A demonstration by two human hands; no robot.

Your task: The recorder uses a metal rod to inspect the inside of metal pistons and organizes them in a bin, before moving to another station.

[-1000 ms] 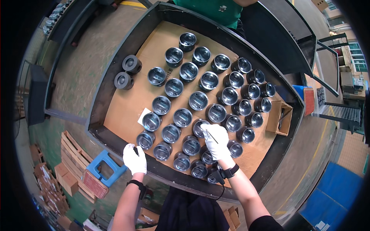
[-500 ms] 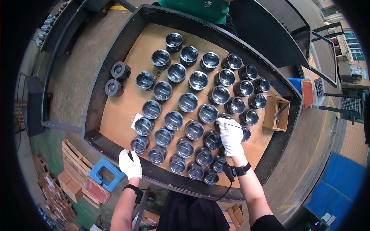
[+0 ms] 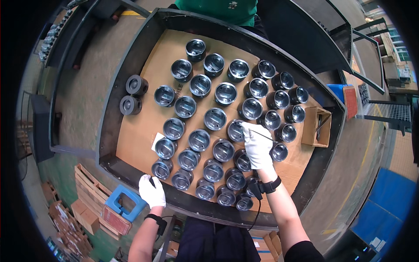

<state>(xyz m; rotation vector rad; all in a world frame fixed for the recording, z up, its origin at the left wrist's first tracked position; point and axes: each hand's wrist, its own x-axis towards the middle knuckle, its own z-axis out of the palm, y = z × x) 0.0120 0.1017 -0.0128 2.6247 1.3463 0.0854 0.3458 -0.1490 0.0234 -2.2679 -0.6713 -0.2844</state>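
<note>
Many metal pistons (image 3: 215, 118) stand in loose rows on a cardboard sheet (image 3: 131, 142), most with their hollow ends up. My right hand (image 3: 258, 146), in a white glove, is closed on a thin dark rod (image 3: 265, 137) that slants over the pistons. Its fingertips are beside a piston (image 3: 235, 130) right of the middle and partly cover it. My left hand (image 3: 152, 191), also gloved, is at the near left rim of the black tray (image 3: 131, 173). Its fingers are curled, with something dark between thumb and fingers that I cannot make out. A piston (image 3: 162, 168) stands just beyond it.
Two dull grey pistons (image 3: 134, 95) lie by the left wall. A small cardboard box (image 3: 316, 127) with slim items stands at the right. Across the tray is a person in a green shirt (image 3: 218, 9). A blue plastic stool (image 3: 125, 203) is on the floor at lower left.
My right hand has moved slightly up and left across the pistons, still with the rod in it. The whole view has shifted a little; the left hand stays at the rim.
</note>
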